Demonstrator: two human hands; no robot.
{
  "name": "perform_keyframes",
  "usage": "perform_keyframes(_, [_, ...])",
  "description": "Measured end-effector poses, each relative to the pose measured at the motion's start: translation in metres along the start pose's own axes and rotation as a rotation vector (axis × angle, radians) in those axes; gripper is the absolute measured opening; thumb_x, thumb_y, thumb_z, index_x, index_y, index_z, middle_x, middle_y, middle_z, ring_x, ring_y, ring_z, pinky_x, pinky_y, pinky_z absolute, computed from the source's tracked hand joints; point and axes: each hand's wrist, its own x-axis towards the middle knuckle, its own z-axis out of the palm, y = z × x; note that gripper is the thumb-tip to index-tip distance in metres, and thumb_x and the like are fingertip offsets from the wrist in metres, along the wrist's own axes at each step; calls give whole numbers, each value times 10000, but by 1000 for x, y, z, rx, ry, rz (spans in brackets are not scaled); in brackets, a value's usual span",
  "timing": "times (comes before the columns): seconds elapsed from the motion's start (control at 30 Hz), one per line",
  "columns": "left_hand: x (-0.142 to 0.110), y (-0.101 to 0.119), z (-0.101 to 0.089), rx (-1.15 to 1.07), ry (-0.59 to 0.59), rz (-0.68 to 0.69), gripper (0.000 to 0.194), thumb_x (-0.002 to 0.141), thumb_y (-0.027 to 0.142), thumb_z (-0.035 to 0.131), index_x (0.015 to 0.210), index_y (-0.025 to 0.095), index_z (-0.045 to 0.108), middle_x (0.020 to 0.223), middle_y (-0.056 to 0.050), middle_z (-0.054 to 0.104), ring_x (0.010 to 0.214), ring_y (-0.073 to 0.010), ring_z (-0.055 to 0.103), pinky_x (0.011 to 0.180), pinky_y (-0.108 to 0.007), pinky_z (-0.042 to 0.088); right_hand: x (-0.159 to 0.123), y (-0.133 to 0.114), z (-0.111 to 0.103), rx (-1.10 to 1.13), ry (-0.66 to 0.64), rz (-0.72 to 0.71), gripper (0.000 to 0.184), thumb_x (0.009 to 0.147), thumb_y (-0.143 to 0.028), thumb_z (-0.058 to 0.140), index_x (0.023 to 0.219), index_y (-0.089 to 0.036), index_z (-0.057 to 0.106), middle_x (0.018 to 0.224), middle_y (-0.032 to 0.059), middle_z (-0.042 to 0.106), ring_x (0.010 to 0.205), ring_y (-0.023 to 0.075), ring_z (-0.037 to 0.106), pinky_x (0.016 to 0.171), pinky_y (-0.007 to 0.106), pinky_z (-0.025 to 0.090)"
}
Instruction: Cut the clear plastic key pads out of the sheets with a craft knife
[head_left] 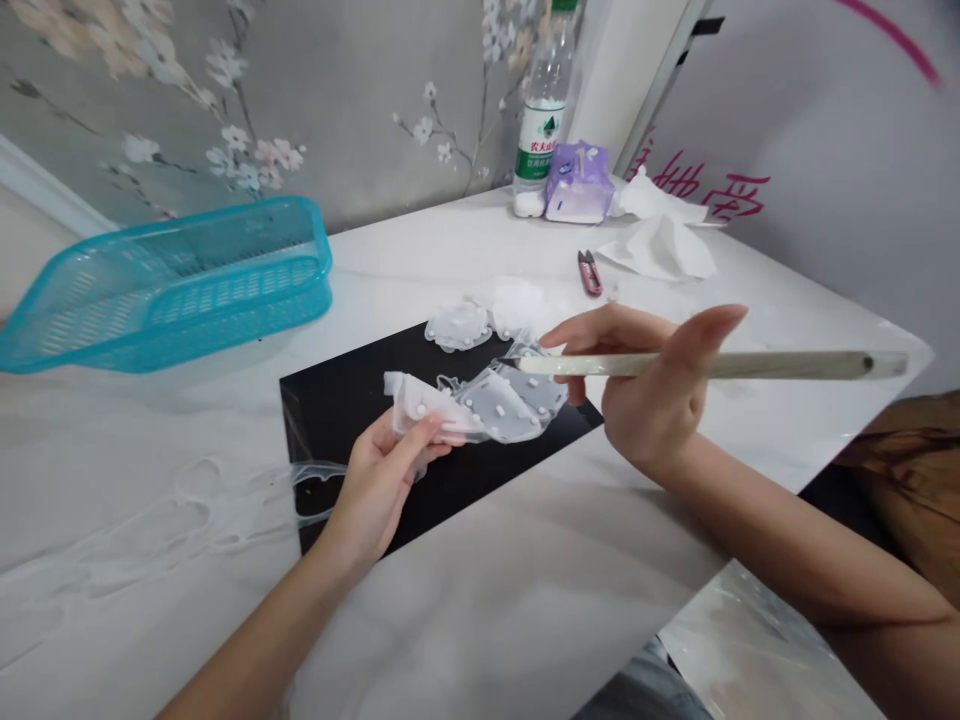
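View: head camera, looking down across a white marble-patterned desk (480,620) at two bare forearms.

Left hand: the left hand (379,490) curls up from the lower left, thumb laid across the fingers, pinching one end of a clear sheet (491,405) dotted with white nubs.

Right hand: the right hand (645,395) comes in from the lower right, fingers bent and gripping a slender pale rod (712,365) in a pencil-like hold, not spread.

Sheet: crumpled and folded, it sits above a black mat (337,425), between the hands and nearer the left.

Line-up: the rod's long axis runs almost level across the view; its dark tip points left and meets the sheet's upper right edge, its far end jutting past the right hand.

Mat: a clear strip (319,480) trails off its left edge, and clear scraps (459,325) lie bunched at its top edge.

Rest: a blue plastic basket (172,290) sits at left; red snips (590,273), crumpled tissue (660,245), a purple tissue pack (580,185) and a water bottle (544,110) stand toward the wall.
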Motion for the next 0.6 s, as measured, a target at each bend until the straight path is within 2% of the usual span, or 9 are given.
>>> perform_keyframes(0.07, [0, 0, 1, 8, -7, 6, 239, 706, 380, 765, 669, 155, 693, 667, -15, 717, 689, -117, 674, 689, -172, 534, -1, -2, 0, 88, -86, 53, 709, 923, -637, 199, 747, -153, 685, 522, 19, 583, 434, 113, 557, 408, 245, 429])
perform_keyframes(0.1, [-1, 0, 1, 11, -8, 9, 245, 720, 386, 752, 673, 153, 693, 665, -20, 718, 683, -122, 679, 681, -175, 534, -2, -3, 0, 114, -143, 34, 701, 927, -628, 210, 758, -142, 686, 548, 24, 606, 467, 116, 584, 447, 242, 462])
perform_keyframes(0.17, [-1, 0, 2, 27, -15, 3, 239, 750, 384, 726, 708, 151, 700, 697, -31, 726, 692, -136, 690, 675, -186, 533, -3, -4, 1, 125, -282, -48, 663, 949, -584, 235, 806, -123, 689, 632, 37, 651, 541, 111, 622, 520, 229, 499])
perform_keyframes(0.3, [-3, 1, 2, 54, -57, -25, 279, 784, 394, 678, 669, 140, 683, 725, -66, 724, 756, -197, 702, 704, -248, 535, -6, -2, 5, 59, -478, -179, 526, 969, -485, 335, 859, -105, 682, 700, 43, 664, 596, 81, 618, 565, 176, 488])
perform_keyframes(0.43, [-4, 2, 2, 84, -70, -9, 288, 776, 386, 673, 609, 153, 648, 736, -74, 726, 787, -220, 694, 722, -272, 520, -7, 1, 8, -34, -517, -289, 502, 962, -468, 360, 844, -88, 666, 715, 54, 658, 605, 64, 597, 557, 146, 458])
perform_keyframes(0.6, [-6, -1, 2, 259, -87, 59, 294, 840, 387, 581, 698, 156, 694, 707, -58, 716, 657, -160, 642, 639, -242, 480, -7, 3, 8, -182, -525, -395, 533, 973, -479, 305, 824, -99, 648, 656, 44, 616, 573, 63, 570, 517, 147, 411])
